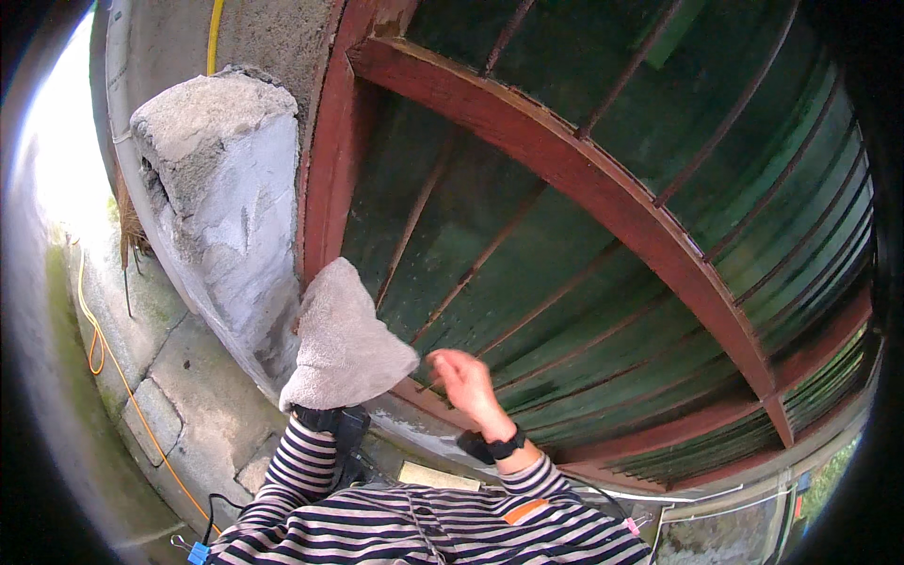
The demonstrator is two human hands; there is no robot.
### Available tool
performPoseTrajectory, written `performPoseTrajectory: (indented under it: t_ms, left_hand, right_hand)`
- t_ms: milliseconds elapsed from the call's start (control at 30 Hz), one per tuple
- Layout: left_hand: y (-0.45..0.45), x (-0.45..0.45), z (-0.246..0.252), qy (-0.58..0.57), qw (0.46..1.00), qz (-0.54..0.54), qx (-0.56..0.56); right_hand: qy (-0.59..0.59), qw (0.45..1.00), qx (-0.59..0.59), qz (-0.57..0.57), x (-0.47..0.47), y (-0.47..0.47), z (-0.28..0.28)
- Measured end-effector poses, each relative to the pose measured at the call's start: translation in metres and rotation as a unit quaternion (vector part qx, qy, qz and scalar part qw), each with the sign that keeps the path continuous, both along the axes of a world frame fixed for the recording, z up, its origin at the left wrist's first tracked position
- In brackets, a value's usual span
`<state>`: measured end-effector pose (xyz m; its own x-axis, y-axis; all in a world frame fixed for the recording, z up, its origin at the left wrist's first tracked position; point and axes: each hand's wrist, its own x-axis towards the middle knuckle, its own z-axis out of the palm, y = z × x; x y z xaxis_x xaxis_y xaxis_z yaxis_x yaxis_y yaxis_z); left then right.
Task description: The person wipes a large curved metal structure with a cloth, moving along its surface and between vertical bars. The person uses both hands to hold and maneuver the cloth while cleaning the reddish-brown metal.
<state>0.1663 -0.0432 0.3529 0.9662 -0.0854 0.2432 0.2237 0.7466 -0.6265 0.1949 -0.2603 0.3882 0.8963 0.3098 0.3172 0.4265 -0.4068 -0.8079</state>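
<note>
A light grey-pink cloth (pixel 346 332) drapes over my left hand, which is hidden beneath it. This covered hand is near the lower left corner of a red-painted wooden window frame (pixel 327 205), beside a rough stone and plaster block (pixel 251 205). To the right of the cloth is my right hand (pixel 462 381), raised before the window's lower bars with its fingers partly bent and a black band on the wrist. Nothing shows in that hand. Behind it, thin rusty metal bars (pixel 487 258) cross dark greenish glass.
A pale pipe (pixel 119 92) runs down the wall's left edge, and a yellow hose or cable (pixel 214 35) hangs above the block. An orange cord (pixel 134 402) lies across the stone paving (pixel 201 395) at lower left. A pale board (pixel 438 476) is below the sill.
</note>
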Motion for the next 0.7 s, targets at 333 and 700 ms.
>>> performPoseTrajectory:
  t_ms: [333, 700]
  left_hand:
    - [0.004, 0.013, 0.091, -0.151, 0.929, -0.146, -0.305]
    - [0.035, 0.14, 0.123, -0.209, 0.897, -0.235, -0.312]
  right_hand:
    - [-0.657, 0.598, -0.31, -0.34, 0.027, -0.1, 0.218]
    - [-0.616, 0.61, -0.331, -0.373, 0.069, -0.14, 0.227]
